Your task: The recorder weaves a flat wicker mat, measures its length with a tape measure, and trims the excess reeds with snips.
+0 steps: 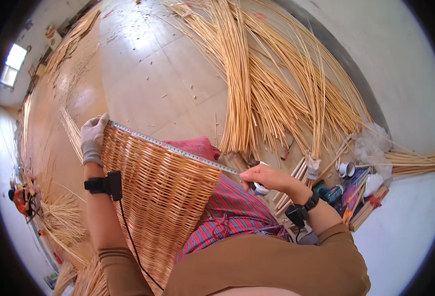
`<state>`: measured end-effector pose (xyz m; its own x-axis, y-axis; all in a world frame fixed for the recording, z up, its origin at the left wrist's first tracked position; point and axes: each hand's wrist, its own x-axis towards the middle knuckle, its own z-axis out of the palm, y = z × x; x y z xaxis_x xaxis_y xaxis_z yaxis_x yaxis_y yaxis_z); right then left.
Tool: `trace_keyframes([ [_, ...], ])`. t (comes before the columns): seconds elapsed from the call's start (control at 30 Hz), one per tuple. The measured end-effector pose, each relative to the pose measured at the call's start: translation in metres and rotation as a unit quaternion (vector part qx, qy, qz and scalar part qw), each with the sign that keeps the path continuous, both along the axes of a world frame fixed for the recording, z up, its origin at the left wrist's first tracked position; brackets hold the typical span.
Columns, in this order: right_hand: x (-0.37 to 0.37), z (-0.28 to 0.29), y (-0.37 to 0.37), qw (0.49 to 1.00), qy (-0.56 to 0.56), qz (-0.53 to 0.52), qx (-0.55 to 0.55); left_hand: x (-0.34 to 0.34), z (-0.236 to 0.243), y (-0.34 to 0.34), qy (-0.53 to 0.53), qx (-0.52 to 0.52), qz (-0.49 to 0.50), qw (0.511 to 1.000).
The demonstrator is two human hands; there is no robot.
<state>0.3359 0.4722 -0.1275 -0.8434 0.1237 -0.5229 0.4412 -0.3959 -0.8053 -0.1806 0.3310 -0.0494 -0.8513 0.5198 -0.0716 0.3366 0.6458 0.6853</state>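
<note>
A woven wicker panel [153,192] in glossy golden brown leans across my lap, over a striped red and blue apron [232,207]. Along its upper edge a tape measure [173,148] is stretched out, its blade slanting down from left to right. My left hand [93,137], in a pale glove, pinches the blade's end against the panel's upper left corner. Just past the right corner, my bare right hand [266,177] is closed around the white and blue tape case, which the fingers partly cover.
Long bundles of peeled canes [237,89] lie fanned over the tiled floor ahead and right. A teal power drill [330,192], a roll of tape [346,169] and a clear plastic bag [372,143] sit by the right wall. More loose canes [59,212] are heaped at left.
</note>
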Motion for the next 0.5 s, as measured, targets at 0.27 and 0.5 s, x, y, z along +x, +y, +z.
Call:
trace_keyframes([
  [0.27,0.005,-0.018,-0.008,0.999,0.026,-0.012,0.022,0.021,-0.001,0.004,-0.034,0.04,0.004,0.999],
  [0.5,0.004,-0.016,-0.008,1.0,0.018,-0.003,0.011,0.02,-0.003,0.003,-0.016,0.031,0.012,0.999],
])
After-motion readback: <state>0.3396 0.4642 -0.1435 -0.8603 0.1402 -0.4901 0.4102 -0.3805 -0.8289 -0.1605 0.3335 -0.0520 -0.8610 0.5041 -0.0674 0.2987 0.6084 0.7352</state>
